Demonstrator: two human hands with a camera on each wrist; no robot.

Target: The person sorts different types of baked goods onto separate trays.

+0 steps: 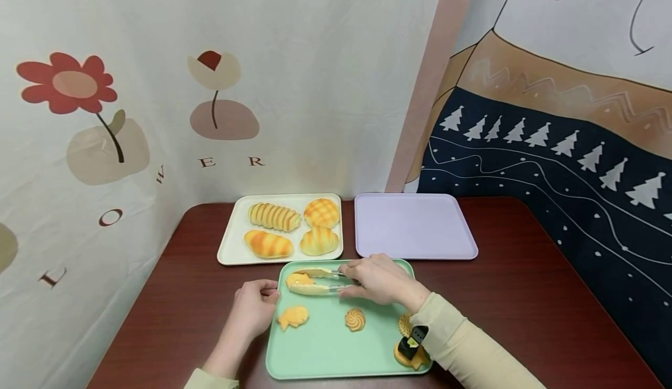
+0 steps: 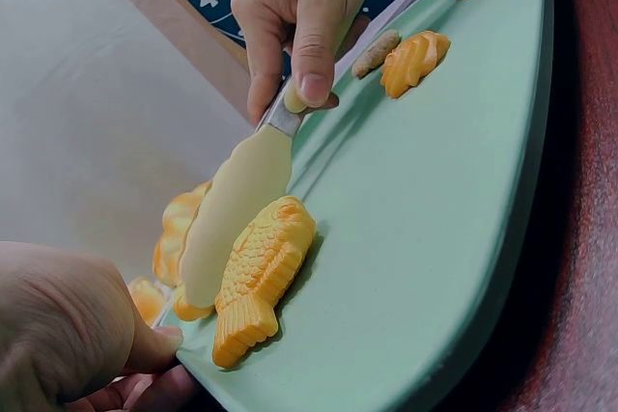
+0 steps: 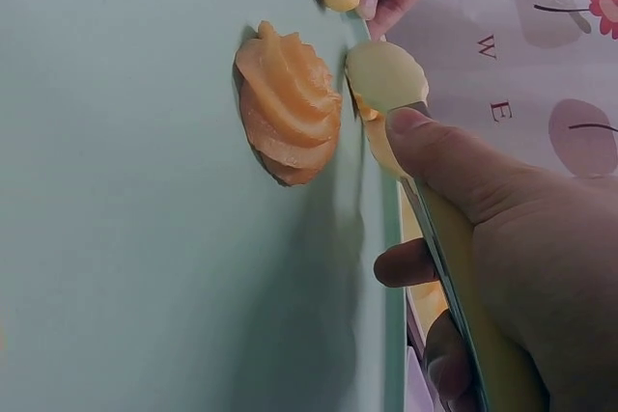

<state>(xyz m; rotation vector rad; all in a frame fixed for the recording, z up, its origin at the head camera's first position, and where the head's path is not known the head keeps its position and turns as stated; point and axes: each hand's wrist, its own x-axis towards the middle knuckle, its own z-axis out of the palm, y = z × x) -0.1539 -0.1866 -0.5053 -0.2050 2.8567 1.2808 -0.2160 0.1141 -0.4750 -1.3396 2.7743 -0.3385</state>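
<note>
My right hand [image 1: 382,281] grips a pair of tongs [image 1: 311,290] with cream-coloured tips and metal parts. The tips lie on either side of a fish-shaped cookie [image 1: 298,279] near the far left corner of the green tray [image 1: 336,357]. My left hand [image 1: 255,307] holds that tray's left edge, with the thumb over the rim in the left wrist view. A second fish-shaped cookie [image 2: 266,277] lies flat nearer to me. To the right of it sits a swirl cookie [image 3: 288,108]. In the right wrist view, a tong tip partly covers the far cookie.
Behind the green tray stand a cream tray [image 1: 231,252] with several bread rolls and a lilac tray [image 1: 415,225]. More cookies [image 1: 403,354] and a small black item [image 1: 407,347] sit at the green tray's near right corner, partly behind my right sleeve. Printed curtains hang behind the table.
</note>
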